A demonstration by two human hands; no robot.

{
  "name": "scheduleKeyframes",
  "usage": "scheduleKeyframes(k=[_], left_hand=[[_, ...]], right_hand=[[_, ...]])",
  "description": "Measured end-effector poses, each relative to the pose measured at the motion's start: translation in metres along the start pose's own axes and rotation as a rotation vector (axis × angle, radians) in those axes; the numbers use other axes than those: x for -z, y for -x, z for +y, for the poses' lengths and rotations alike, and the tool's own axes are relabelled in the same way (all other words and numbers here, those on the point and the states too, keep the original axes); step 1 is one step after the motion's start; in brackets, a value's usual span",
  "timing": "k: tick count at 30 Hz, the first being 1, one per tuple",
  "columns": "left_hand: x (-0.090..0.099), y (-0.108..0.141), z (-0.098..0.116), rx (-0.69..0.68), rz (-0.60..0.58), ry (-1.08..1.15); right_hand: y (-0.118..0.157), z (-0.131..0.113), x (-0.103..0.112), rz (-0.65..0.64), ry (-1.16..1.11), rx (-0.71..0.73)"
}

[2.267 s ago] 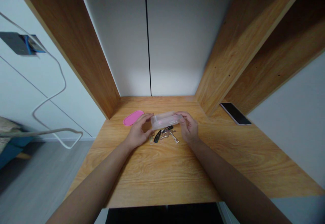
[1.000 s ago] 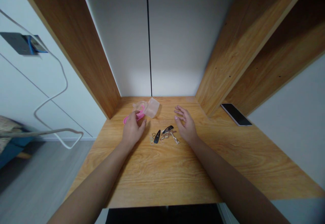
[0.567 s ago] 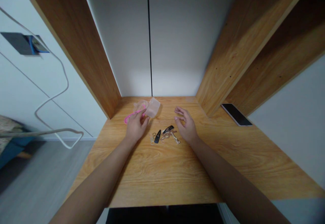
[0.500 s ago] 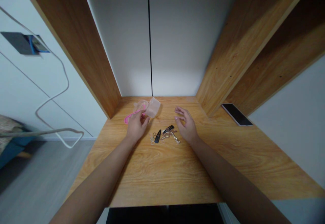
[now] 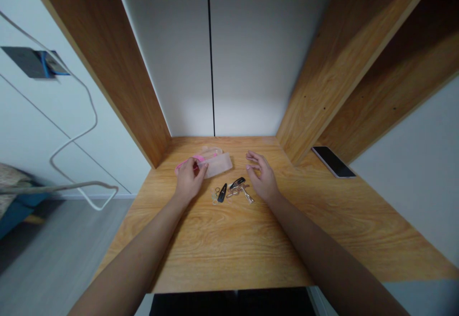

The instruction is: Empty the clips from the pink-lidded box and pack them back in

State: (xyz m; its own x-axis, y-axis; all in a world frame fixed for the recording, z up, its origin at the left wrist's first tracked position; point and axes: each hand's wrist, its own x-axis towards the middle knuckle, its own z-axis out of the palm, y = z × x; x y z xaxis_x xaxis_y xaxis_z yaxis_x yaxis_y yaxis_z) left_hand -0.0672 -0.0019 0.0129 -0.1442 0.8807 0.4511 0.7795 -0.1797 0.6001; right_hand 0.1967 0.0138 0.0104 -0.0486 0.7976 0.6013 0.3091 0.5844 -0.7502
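My left hand pinches one end of a translucent pale pink plastic piece, flat and rectangular like a small case or lid. Its free end points right, over the table. Behind it lies a pink-edged item with clear plastic, partly hidden by the hand. Nothing is in my right hand, whose fingers are curved and apart. Between the hands is a small group: a black hair clip, another black clip, metallic clips and small hair ties.
A phone lies at the right by a wooden upright. The wooden tabletop ends at a white back panel and a left side panel. A white cable hangs at the left.
The translucent piece has swung clockwise and lower, from tilted up to nearly level, its free end further right. My left hand has shifted slightly left; my right hand has stayed put.
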Motion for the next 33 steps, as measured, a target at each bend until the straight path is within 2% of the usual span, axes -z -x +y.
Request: scheduleKeyframes(k=[9,11,16,19,23,29,33], left_hand=[[-0.003,0.001,-0.003,0.019,0.053,0.152],[0.000,0.002,-0.002,0.043,0.095,0.216],[0.006,0.002,-0.001,0.131,0.322,0.470],[0.007,0.001,-0.004,0.185,0.291,0.546],[0.007,-0.001,-0.007,0.165,0.224,0.539],[0.007,0.002,-0.006,0.135,0.167,0.416],[0.007,0.006,-0.002,0.049,0.154,0.293]], right_hand=[[0.000,0.002,0.000,0.005,-0.010,-0.043],[-0.001,0.006,-0.002,0.034,-0.058,-0.109],[-0.008,0.025,-0.001,0.215,-0.296,-0.413],[-0.013,0.031,0.003,0.307,-0.380,-0.542],[-0.015,0.033,0.007,0.354,-0.436,-0.592],[-0.015,0.042,0.007,0.292,-0.384,-0.568],[-0.010,0.043,0.003,0.099,-0.231,-0.457]])
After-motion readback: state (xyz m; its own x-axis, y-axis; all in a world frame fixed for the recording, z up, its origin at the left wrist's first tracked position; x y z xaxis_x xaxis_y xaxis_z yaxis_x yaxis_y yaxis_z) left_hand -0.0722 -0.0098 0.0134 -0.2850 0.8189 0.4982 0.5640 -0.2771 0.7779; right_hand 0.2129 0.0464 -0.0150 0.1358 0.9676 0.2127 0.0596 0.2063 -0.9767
